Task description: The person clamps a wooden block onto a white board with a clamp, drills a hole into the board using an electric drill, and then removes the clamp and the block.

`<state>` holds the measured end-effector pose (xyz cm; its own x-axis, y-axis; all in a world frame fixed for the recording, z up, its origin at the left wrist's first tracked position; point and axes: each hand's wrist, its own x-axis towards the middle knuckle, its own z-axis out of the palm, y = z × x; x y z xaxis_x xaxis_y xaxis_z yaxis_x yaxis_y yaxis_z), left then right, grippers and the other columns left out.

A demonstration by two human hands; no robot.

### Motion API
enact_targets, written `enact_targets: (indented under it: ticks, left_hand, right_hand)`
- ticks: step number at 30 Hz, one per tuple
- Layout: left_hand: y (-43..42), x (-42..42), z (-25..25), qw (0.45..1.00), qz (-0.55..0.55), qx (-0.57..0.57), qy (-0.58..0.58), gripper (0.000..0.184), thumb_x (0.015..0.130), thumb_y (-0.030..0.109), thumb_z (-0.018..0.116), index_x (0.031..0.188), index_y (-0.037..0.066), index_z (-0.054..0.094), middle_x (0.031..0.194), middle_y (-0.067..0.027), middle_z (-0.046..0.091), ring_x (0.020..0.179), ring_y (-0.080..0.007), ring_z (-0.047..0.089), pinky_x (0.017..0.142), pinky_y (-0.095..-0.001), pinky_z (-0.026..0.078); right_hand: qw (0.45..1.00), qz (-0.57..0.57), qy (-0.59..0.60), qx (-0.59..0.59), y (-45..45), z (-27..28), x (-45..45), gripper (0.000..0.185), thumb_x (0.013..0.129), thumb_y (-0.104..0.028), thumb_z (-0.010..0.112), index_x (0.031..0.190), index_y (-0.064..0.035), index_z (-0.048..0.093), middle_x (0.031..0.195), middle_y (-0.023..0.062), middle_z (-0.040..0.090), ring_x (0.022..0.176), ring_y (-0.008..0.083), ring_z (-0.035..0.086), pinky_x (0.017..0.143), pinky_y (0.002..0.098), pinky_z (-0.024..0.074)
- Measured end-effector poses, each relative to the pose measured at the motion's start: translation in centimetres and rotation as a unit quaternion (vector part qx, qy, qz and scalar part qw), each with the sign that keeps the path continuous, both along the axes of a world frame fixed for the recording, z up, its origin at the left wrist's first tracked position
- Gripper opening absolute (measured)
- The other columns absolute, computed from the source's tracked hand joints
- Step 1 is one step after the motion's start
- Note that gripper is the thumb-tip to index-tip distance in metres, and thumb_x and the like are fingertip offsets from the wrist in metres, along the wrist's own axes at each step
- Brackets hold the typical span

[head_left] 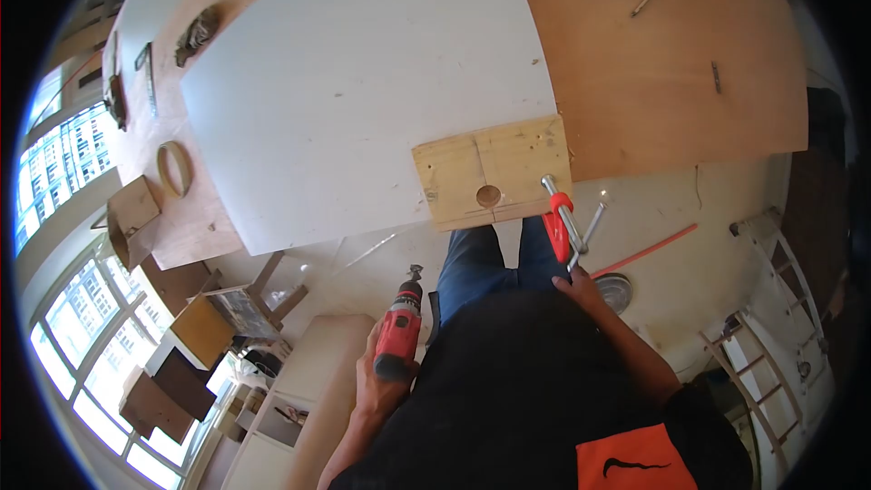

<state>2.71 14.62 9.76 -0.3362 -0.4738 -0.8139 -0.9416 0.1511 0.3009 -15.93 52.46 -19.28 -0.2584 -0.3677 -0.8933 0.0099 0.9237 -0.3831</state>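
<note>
Now my left grip [375,383] clasps the drill [397,342]; ahead-right, crosswise at the table's [667,95] near edge, lies the holed board [454,172]; my right grip [581,292] meets the clamp [556,234], closure unclear.

Windows: tall white-framed panes [74,304] at left pour in daylight — glare bleaches parts nearly white.
Panel: broad smooth white board [381,82], brightly and evenly lit, cool bluish cast.
Shirt: black cloth [517,390], folds lost in darkness.
Drill: red-and-black cordless drill [399,336], outline clear.
Rim: black vignette — fisheye bends straight edges.
</note>
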Motion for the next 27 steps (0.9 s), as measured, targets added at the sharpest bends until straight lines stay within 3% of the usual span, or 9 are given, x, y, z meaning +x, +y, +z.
enact_targets:
  ticks: [3,5,8,10,17,27]
  left_hand:
    - [-0.9,0.3,3.6,0.999,-0.022,0.017,0.046,0.082,0.078,0.016,0.08,0.15,0.004,0.043,0.14,-0.0216,0.059,0.124,-0.0375,0.064,0.105,-0.0428,0.052]
    - [-2.1,-0.7,4.6,0.991,-0.102,0.018,0.083,0.082,0.078,0.017,0.081,0.15,0.003,0.044,0.139,-0.0199,0.061,0.124,-0.0356,0.064,0.106,-0.0423,0.051]
    - [-2.3,-4.5,5.7,0.989,-0.029,0.032,0.139,0.08,0.079,0.016,0.081,0.149,0.003,0.045,0.139,-0.0202,0.061,0.125,-0.0353,0.064,0.107,-0.0425,0.051]
    - [-2.4,-6.4,6.2,0.985,-0.074,0.019,0.157,0.08,0.079,0.015,0.08,0.149,0.003,0.044,0.139,-0.0204,0.061,0.126,-0.0353,0.064,0.107,-0.0426,0.05]
    - [-1.8,-10.3,4.5,0.962,-0.162,-0.038,0.217,0.078,0.08,0.015,0.079,0.149,0.003,0.045,0.137,-0.0216,0.062,0.124,-0.0372,0.064,0.105,-0.0416,0.051]
    - [-1.8,-13.6,3.3,0.956,-0.163,-0.047,0.24,0.075,0.082,0.015,0.079,0.148,0.004,0.045,0.129,-0.0224,0.066,0.116,-0.0393,0.068,0.097,-0.042,0.055]
  right_hand:
    - [1.0,0.006,0.002,0.007,-1.6,2.0,-1.3,0.097,0.092,-0.064,0.059,0.148,0.0123,0.041,0.147,0.0365,0.048,0.138,0.0477,0.048,0.115,0.0482,0.0399]
    - [1.0,0.005,0.008,0.019,-2.8,2.9,-1.9,0.095,0.092,-0.064,0.059,0.147,0.0122,0.043,0.146,0.0363,0.049,0.137,0.0469,0.049,0.115,0.0473,0.0397]
    - [1.0,-0.003,0.02,0.01,-2.5,2.5,-1.9,0.093,0.093,-0.063,0.058,0.146,0.0122,0.044,0.145,0.0361,0.051,0.137,0.0457,0.05,0.115,0.0461,0.0401]
    - [1.0,-0.014,0.026,0.0,-2.2,2.4,-1.7,0.092,0.093,-0.062,0.059,0.145,0.0122,0.046,0.144,0.0358,0.052,0.137,0.0453,0.05,0.114,0.0456,0.0408]
    - [0.998,-0.052,0.018,0.017,-2.1,2.5,-1.1,0.092,0.092,-0.063,0.059,0.143,0.0127,0.048,0.144,0.0351,0.052,0.137,0.0451,0.05,0.114,0.0454,0.0405]
    - [0.997,-0.077,0.011,-0.008,-1.5,2.1,-1.0,0.096,0.092,-0.065,0.058,0.145,0.0146,0.045,0.147,0.0356,0.05,0.14,0.0434,0.049,0.117,0.0437,0.0382]
